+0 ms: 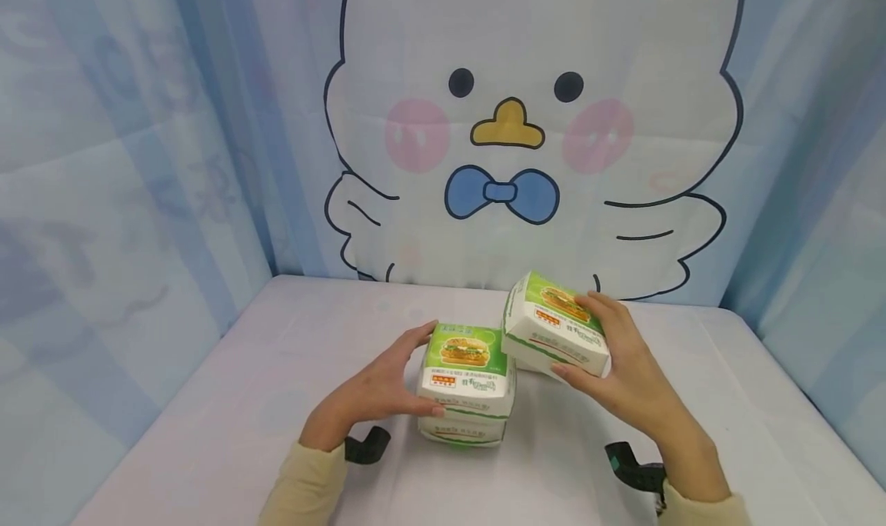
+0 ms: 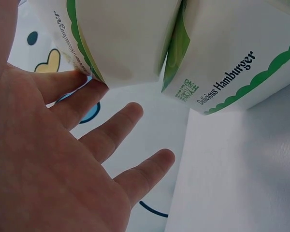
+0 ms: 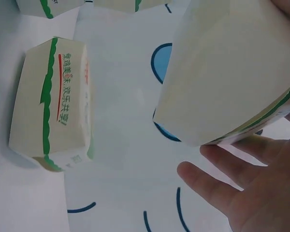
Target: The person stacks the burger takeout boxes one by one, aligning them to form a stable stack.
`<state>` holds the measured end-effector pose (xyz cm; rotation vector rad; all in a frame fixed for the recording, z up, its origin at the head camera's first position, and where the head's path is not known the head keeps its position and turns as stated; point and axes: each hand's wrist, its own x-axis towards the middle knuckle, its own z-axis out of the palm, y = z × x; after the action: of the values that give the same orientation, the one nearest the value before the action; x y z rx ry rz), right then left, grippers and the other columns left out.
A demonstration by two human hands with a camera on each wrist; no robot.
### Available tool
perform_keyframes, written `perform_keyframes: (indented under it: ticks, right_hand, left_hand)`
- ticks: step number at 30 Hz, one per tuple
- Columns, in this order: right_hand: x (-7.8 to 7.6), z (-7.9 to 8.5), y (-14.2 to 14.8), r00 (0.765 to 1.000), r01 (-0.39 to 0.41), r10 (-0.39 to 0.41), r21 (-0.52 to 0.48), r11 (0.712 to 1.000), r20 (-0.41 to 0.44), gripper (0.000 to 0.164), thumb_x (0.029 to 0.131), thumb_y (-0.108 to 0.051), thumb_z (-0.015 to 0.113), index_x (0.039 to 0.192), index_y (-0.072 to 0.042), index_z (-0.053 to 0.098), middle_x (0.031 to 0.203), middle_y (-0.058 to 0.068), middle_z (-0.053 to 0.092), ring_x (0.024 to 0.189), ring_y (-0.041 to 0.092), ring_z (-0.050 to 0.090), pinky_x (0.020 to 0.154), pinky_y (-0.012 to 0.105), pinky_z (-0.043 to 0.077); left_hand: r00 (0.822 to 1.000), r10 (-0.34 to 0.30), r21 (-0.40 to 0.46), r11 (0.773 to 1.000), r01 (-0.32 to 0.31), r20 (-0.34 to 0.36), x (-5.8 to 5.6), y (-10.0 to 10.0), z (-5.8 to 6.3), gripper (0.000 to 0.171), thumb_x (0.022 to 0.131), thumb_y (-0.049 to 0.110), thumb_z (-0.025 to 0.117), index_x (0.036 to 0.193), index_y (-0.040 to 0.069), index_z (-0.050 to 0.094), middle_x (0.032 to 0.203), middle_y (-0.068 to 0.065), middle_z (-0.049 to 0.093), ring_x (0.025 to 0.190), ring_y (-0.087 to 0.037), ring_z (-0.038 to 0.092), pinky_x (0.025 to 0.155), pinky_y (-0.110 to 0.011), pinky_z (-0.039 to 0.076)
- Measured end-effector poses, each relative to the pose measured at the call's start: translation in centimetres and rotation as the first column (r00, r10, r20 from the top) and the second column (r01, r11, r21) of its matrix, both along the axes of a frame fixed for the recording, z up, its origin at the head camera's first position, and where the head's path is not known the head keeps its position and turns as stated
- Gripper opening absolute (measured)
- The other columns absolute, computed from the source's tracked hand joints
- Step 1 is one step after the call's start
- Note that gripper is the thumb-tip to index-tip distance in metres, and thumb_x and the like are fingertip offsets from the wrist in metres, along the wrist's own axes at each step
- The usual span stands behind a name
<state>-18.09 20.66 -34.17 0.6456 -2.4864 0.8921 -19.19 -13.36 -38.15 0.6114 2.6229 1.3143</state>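
Note:
My left hand [image 1: 377, 384] grips a white and green hamburger box [image 1: 465, 361] by its front and back, thumb at the front. Directly below it stands another hamburger box [image 1: 462, 431], lower box [image 2: 232, 58] in the left wrist view; a narrow wedge-shaped gap shows between the two. Over to the right, my right hand [image 1: 623, 364] holds a tilted hamburger box [image 1: 554, 322] up off the table, its plain underside showing in the right wrist view. Behind and under that one, a further box [image 3: 53, 101] sits on the table, mostly hidden in the head view.
A pale cloth covers the table [image 1: 277, 364]. Behind it hangs a backdrop [image 1: 512, 241] with a cartoon bird, and blue patterned curtains [image 1: 104, 203] close in the sides. Dark wrist-camera mounts [image 1: 633, 468] jut from both wrists near the table.

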Motion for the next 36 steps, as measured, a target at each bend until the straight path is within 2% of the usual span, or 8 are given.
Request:
perform_keyframes:
  ticks: [7, 13, 19, 26, 31, 36]
  right_hand:
    - [0.0, 1.2, -1.9, 0.997, -0.071, 0.071, 0.0, 0.997, 0.018, 0.092, 0.075, -0.032, 0.087, 0.149, -0.013, 0.037, 0.156, 0.012, 0.03, 0.133, 0.033, 0.041, 0.099, 0.058, 0.046]
    - [0.1, 1.9, -3.9, 0.994, -0.105, 0.104, 0.037, 0.994, 0.041, 0.091, 0.077, -0.041, 0.084, 0.15, -0.018, 0.036, 0.159, 0.009, 0.027, 0.133, 0.031, 0.041, 0.096, 0.052, 0.05]
    - [0.5, 2.5, -5.3, 0.993, -0.108, 0.103, 0.088, 0.99, 0.058, 0.09, 0.078, -0.049, 0.081, 0.151, -0.025, 0.035, 0.16, 0.006, 0.025, 0.126, 0.028, 0.047, 0.091, 0.046, 0.054]
    - [0.8, 2.8, -6.2, 0.993, -0.109, 0.103, 0.125, 0.986, 0.055, 0.091, 0.077, -0.052, 0.081, 0.151, -0.027, 0.034, 0.161, 0.005, 0.024, 0.124, 0.028, 0.051, 0.09, 0.046, 0.055]
    - [0.8, 2.9, -6.7, 0.993, -0.111, 0.105, 0.149, 0.983, 0.045, 0.092, 0.076, -0.054, 0.081, 0.151, -0.028, 0.035, 0.161, 0.005, 0.025, 0.126, 0.029, 0.049, 0.09, 0.046, 0.055]
    - [0.8, 2.9, -7.0, 0.993, -0.115, 0.111, 0.155, 0.981, 0.038, 0.092, 0.074, -0.053, 0.082, 0.151, -0.03, 0.036, 0.161, 0.006, 0.026, 0.13, 0.031, 0.046, 0.091, 0.049, 0.055]
  left_hand:
    - [1.0, 0.013, -0.014, 1.0, -0.012, 0.009, 0.0, 0.1, 0.0, 0.118, 0.066, 0.046, 0.09, 0.158, 0.033, 0.017, 0.161, 0.001, 0.029, 0.151, -0.029, 0.024, 0.118, -0.064, 0.025]
    - [1.0, 0.017, -0.013, 1.0, -0.017, 0.01, 0.0, 0.2, 0.0, 0.118, 0.065, 0.048, 0.09, 0.158, 0.034, 0.018, 0.162, 0.004, 0.028, 0.152, -0.027, 0.022, 0.118, -0.063, 0.025]
    - [1.0, -0.001, 0.014, 1.0, 0.001, 0.011, 0.0, 0.2, 0.0, 0.118, 0.065, 0.046, 0.09, 0.157, 0.036, 0.018, 0.162, 0.008, 0.026, 0.152, -0.023, 0.022, 0.119, -0.06, 0.024]
    - [1.0, -0.025, 0.051, 0.998, 0.025, -0.005, 0.0, 0.2, 0.0, 0.114, 0.066, 0.042, 0.091, 0.156, 0.036, 0.021, 0.161, 0.007, 0.028, 0.151, -0.024, 0.025, 0.118, -0.062, 0.024]
    - [1.0, -0.027, 0.068, 0.997, 0.026, 0.013, 0.0, 0.1, 0.0, 0.113, 0.066, 0.038, 0.092, 0.155, 0.037, 0.022, 0.159, 0.006, 0.03, 0.15, -0.024, 0.025, 0.119, -0.062, 0.023]
    - [0.999, -0.039, 0.085, 0.996, 0.039, 0.002, -0.1, 0.0, 0.0, 0.111, 0.066, 0.036, 0.092, 0.154, 0.034, 0.024, 0.158, 0.005, 0.032, 0.15, -0.024, 0.025, 0.12, -0.062, 0.021]
